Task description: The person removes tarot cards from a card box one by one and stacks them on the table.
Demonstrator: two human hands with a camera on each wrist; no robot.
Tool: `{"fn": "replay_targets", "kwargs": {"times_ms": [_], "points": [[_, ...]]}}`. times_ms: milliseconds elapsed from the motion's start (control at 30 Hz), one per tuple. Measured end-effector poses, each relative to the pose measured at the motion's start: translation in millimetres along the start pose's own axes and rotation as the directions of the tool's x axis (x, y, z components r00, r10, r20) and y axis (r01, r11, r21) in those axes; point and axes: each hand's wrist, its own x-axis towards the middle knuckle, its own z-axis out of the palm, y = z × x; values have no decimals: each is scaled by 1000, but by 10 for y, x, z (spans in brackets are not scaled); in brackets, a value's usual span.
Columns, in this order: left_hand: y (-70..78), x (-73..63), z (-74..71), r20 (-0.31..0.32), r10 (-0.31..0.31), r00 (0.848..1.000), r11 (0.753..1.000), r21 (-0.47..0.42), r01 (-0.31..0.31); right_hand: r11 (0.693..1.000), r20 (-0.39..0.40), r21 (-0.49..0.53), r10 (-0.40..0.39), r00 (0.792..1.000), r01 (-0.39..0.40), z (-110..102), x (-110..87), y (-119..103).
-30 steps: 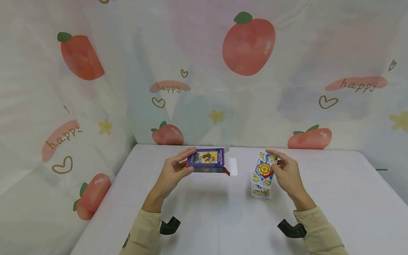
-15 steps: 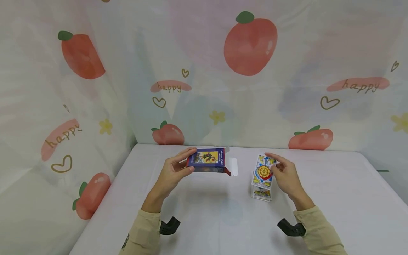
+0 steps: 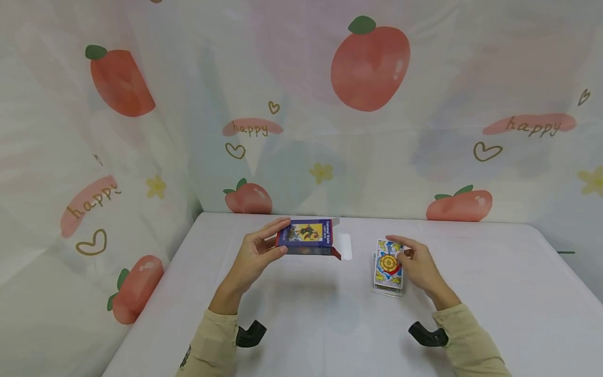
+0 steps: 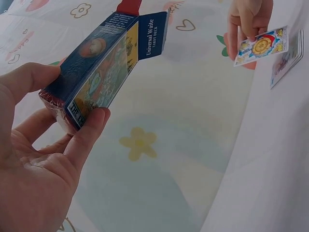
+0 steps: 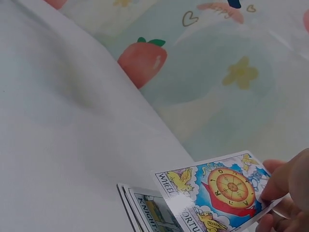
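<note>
My left hand [image 3: 253, 256] grips a blue tarot deck box [image 3: 306, 233] by its closed end, above the table. Its flaps stand open on the right, and "Universal Waite Tarot Deck" is printed on the front flap in the left wrist view. Between thumb and fingers my right hand [image 3: 424, 267] pinches a Wheel of Fortune tarot card [image 5: 227, 188], face up. The card overlaps a small stack of tarot cards [image 5: 154, 212] lying on the table. In the right wrist view, a card marked "Knight" shows on top of that stack.
A white cloth covers the table [image 3: 325, 324]. Behind it and on the left hang cloth walls [image 3: 301, 157] printed with peaches, hearts and the word "happy". A black device [image 3: 251, 334] is worn at the left wrist, and a similar black device [image 3: 427, 334] at the right.
My right hand has drawn the Wheel of Fortune card toward me and lower, so it covers more of the stack. The left hand and box have stayed put.
</note>
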Motion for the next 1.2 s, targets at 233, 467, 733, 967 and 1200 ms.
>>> {"fn": "replay_targets", "kwargs": {"times_ms": [233, 467, 733, 967, 1200], "points": [[18, 0, 6, 8, 6, 1000, 1000, -16, -5, 999, 32, -20, 37, 999, -37, 57, 18, 87], [0, 0, -3, 6, -2, 1000, 1000, -15, 2, 998, 34, -26, 49, 998, -48, 97, 29, 159], [-21, 5, -4, 10, 0, 1000, 1000, -20, 1, 996, 33, -77, 49, 998, -47, 144, 29, 242], [-33, 9, -1, 12, -9, 1000, 1000, -15, 9, 993, 20, -116, 22, 1000, -19, 187, 20, 290], [-34, 7, 5, 8, -18, 1000, 1000, -6, 19, 986, 22, -163, 23, 999, -19, 206, 25, 350]]}}
